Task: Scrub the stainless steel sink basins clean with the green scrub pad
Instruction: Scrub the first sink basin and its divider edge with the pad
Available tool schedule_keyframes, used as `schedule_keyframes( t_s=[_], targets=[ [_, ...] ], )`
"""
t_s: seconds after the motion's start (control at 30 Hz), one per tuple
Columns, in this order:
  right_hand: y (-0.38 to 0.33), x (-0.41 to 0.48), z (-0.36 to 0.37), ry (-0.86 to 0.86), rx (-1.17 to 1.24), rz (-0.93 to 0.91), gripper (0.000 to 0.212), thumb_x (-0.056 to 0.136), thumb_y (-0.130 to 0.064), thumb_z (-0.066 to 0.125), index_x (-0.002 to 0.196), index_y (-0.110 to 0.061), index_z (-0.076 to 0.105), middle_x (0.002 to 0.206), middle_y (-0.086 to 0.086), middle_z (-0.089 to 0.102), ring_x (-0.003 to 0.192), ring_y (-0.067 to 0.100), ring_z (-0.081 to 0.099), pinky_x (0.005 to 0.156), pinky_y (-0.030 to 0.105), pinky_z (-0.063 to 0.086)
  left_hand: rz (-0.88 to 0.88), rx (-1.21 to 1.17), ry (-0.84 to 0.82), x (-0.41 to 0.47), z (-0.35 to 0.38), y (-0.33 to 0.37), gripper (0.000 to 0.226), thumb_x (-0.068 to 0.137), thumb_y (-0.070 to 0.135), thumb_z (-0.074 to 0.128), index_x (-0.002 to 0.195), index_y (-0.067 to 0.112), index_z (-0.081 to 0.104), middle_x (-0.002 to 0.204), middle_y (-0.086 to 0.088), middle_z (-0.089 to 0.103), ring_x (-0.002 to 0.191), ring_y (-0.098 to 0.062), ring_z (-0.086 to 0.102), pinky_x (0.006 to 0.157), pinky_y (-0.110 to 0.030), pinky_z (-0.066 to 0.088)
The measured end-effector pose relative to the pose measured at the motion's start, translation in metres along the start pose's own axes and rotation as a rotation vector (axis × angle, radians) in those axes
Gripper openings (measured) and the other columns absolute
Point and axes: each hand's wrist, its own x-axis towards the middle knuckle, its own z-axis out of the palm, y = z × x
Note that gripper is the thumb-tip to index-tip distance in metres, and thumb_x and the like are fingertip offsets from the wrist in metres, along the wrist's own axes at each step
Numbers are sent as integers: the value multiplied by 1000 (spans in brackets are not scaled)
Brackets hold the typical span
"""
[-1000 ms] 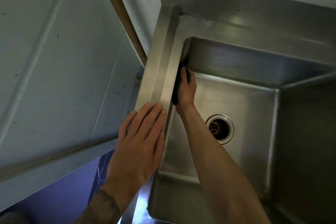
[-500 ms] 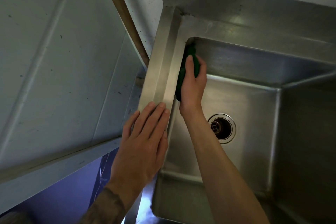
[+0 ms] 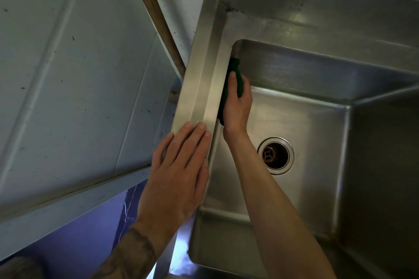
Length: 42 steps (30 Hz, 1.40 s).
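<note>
The left hand (image 3: 179,172) is lying flat on the raised left rim (image 3: 204,70) of the sink, its fingers (image 3: 192,140) straight and close together, holding nothing. Just right of it, the right hand (image 3: 238,106) is reaching down inside the sink basin (image 3: 306,70), its fingers curling round the green scrub pad (image 3: 235,68) and pressing it against the basin's left wall, near the back corner and just under the rim. Further right, the drain (image 3: 275,156) is sitting just beside the forearm, with basin floor lying open toward the right wall.
</note>
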Motion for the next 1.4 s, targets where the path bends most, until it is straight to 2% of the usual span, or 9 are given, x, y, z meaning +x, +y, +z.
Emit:
schedule_keyframes(
  t_s=[0.13, 0.33, 0.53, 0.73, 0.8, 0.93, 1.13, 1.3, 1.4],
  targets=[
    [17, 5, 0, -16, -76, 196, 36, 108, -40, 50, 135, -19, 62, 120, 1, 67, 118, 24, 63, 101, 36, 52, 1, 6, -6, 0, -1, -1, 56, 116, 36, 20, 155, 6, 48, 163, -14, 47, 155, -30, 36, 123, -52, 29],
    [23, -44, -13, -22, -23, 26, 38, 98, -63, 54, 128, -41, 63, 128, -8, 66, 121, 10, 62, 107, 42, 50, 2, 3, 7, 0, -2, 0, 54, 116, 34, 23, 156, 7, 47, 164, -13, 46, 156, -29, 35, 123, -52, 31],
    [24, -28, -10, -26, -81, 247, 37, 109, -37, 49, 136, -15, 60, 124, 8, 68, 115, 24, 65, 105, 50, 52, 1, -8, 21, 0, -2, 1, 52, 113, 32, 31, 155, 7, 49, 163, -13, 47, 156, -28, 35, 123, -53, 30],
    [24, -80, -22, -43, -82, 28, 35, 100, -64, 50, 129, -47, 60, 128, -13, 65, 123, 9, 61, 106, 43, 51, -4, -19, 34, 0, -2, 1, 52, 114, 32, 32, 155, 7, 51, 163, -12, 47, 155, -28, 37, 122, -54, 34],
    [30, -77, -21, -32, -85, 30, 35, 102, -55, 52, 132, -39, 61, 129, -8, 65, 123, 13, 61, 107, 45, 51, -2, -27, 41, 0, -1, 1, 51, 112, 31, 36, 154, 7, 52, 162, -13, 48, 155, -28, 37, 122, -53, 34],
    [36, -50, -17, -29, -162, 246, 36, 109, -39, 48, 136, -18, 60, 125, 6, 66, 114, 23, 64, 105, 49, 52, 0, -59, 63, 2, -1, 1, 50, 110, 29, 38, 152, 5, 53, 160, -14, 51, 154, -28, 36, 123, -52, 31],
    [33, -104, -30, -72, -72, 35, 37, 101, -63, 50, 131, -44, 61, 129, -9, 65, 124, 12, 61, 109, 44, 49, -4, -43, 56, 2, -4, 3, 50, 112, 29, 38, 152, 5, 54, 161, -13, 50, 154, -30, 40, 123, -53, 33],
    [35, -77, -25, -63, -129, 200, 25, 109, -35, 48, 127, -24, 62, 125, 5, 66, 116, 22, 63, 105, 48, 51, -18, -50, 72, 5, -8, 6, 50, 111, 29, 38, 149, 4, 57, 158, -14, 53, 152, -31, 43, 124, -49, 30],
    [37, -84, -24, -42, -163, 229, 33, 109, -41, 47, 133, -24, 61, 126, 4, 66, 115, 19, 63, 104, 43, 52, -18, -49, 71, 5, -8, 5, 50, 112, 29, 36, 149, 4, 57, 158, -13, 53, 152, -31, 43, 124, -49, 31]
  ],
)
